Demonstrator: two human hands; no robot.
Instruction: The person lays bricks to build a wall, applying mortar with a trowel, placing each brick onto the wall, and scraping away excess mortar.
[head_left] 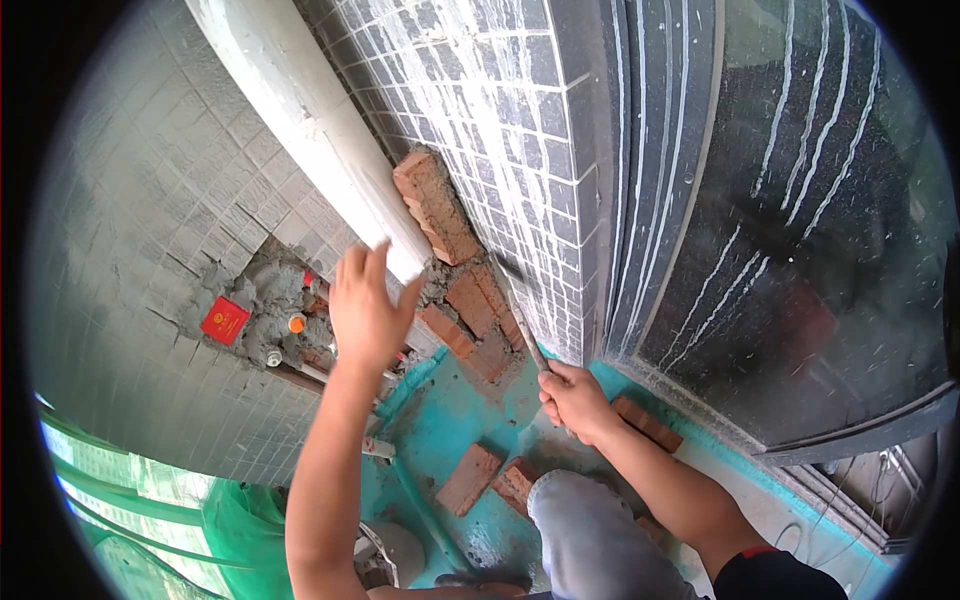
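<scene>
Left hand (365,305) was spread open, fingers apart, raised against white pipe (320,140) in corner. Right hand (575,398) was clamped round trowel handle (532,350), blade at stacked bricks (470,300) set in mortar beside pipe. Grey mosaic-tiled walls (500,90), teal waterproofed floor (450,420), loose bricks (470,478), green netting (150,520) beyond edge.
</scene>
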